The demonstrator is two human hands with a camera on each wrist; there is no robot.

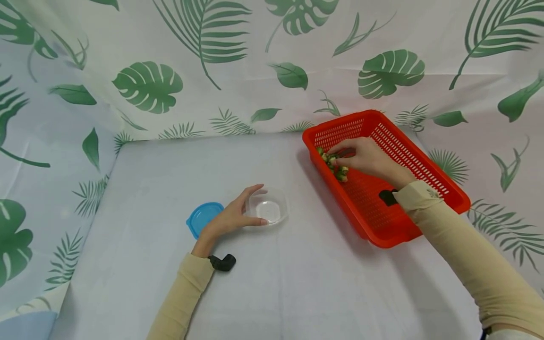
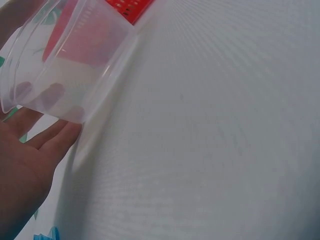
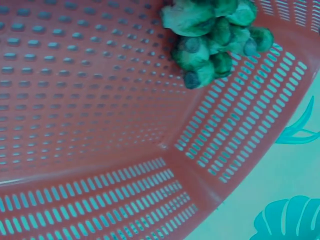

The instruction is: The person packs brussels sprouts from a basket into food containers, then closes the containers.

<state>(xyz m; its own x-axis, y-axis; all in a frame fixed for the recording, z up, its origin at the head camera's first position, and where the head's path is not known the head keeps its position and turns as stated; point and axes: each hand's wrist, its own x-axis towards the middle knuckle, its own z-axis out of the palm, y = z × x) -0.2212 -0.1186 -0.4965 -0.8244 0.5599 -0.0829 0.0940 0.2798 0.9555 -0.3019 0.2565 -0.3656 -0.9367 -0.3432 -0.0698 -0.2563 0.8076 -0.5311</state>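
Note:
A clear plastic container (image 1: 268,208) stands on the white table. My left hand (image 1: 238,212) holds it from the left, thumb and fingers spread round its side; the left wrist view shows those fingers (image 2: 60,140) against its wall. Behind my left wrist lies a blue lid (image 1: 204,218). My right hand (image 1: 365,156) reaches into a red perforated basket (image 1: 374,208), fingertips bent down at a small pile of Brussels sprouts (image 1: 341,174). Whether one is pinched is hidden. In the right wrist view the sprouts (image 3: 200,45) lie against the basket's wall, without the hand in sight.
The basket's raised rim (image 1: 340,198) surrounds the right hand on the table's right side. White cloth with green leaf prints (image 1: 255,71) hangs behind and on both sides. A light blue object (image 1: 27,326) shows at the lower left corner.

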